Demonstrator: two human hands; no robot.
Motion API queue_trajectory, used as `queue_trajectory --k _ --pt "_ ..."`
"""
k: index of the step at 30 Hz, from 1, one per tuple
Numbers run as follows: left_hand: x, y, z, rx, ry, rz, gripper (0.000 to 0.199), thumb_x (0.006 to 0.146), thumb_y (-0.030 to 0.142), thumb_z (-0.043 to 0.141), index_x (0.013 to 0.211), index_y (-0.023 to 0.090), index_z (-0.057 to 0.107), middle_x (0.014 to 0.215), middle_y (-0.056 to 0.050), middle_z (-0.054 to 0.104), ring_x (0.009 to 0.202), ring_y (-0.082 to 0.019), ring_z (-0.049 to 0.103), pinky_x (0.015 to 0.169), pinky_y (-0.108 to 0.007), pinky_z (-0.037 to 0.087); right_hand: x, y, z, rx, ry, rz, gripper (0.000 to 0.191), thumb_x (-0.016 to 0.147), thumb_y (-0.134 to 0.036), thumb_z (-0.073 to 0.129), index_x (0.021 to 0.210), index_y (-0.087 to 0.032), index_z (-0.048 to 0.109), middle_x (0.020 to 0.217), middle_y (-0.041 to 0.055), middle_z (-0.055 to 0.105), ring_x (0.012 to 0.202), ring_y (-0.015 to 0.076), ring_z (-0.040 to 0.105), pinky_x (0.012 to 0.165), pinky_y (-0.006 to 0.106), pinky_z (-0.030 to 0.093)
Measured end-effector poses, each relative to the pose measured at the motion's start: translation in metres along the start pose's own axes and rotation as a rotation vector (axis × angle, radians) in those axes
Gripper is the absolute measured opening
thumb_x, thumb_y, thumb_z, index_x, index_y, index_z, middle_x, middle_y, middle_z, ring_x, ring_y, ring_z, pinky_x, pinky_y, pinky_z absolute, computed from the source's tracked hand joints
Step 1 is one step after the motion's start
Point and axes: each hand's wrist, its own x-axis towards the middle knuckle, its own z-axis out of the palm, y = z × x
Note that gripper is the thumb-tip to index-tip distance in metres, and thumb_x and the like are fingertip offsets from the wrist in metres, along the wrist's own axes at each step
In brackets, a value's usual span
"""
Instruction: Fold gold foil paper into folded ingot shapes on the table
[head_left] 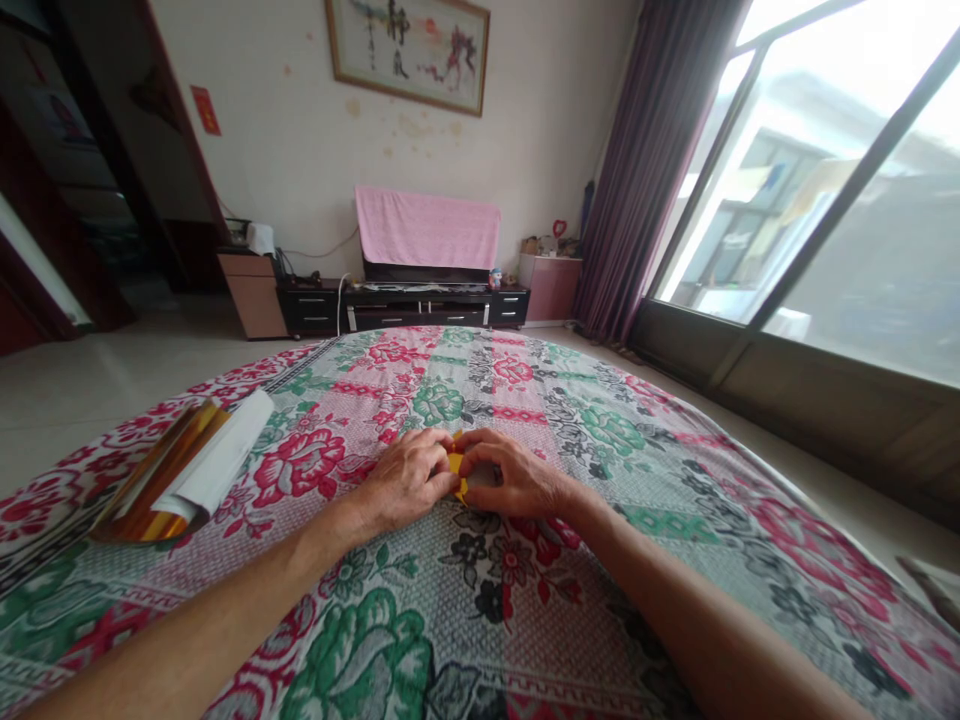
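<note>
Both my hands meet over the middle of the cloth-covered table. Between them is a small yellow folded piece (456,465), perhaps paper, mostly covered by fingers. My left hand (415,473) is closed on its left side, thumb and fingertips against it. From the right, my right hand (512,474) curls its fingers and thumb around the other side of the same piece. Its exact shape cannot be made out. To the left on the cloth lie rolled gold-coloured sheets (169,470) with a white paper roll (221,465) on top.
The table carries a floral tablecloth (360,660) in red, green and black. Beyond its far edge stands a low black TV cabinet (420,312) with a pink towel (427,228) draped over the screen. A purple curtain (637,150) and a large window are at the right.
</note>
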Motion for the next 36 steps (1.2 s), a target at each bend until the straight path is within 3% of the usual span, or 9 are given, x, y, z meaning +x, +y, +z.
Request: queue_trajectory --k 36 --pt "0.0020 0.0028 -0.0018 -0.018 -0.007 -0.034 0.021 0.081 0.025 0.050 0.063 0.018 0.056 0.106 -0.007 0.058 0.098 -0.021 0.052 0.088 -0.038 0.041 -0.0014 0.0054 -0.0023 0.003 -0.022 -0.017 0.026 0.068 -0.017 0.066 0.093 -0.021 0.063 0.121 0.0057 0.051 0.111 0.0199 0.049 0.096 0.041 0.038"
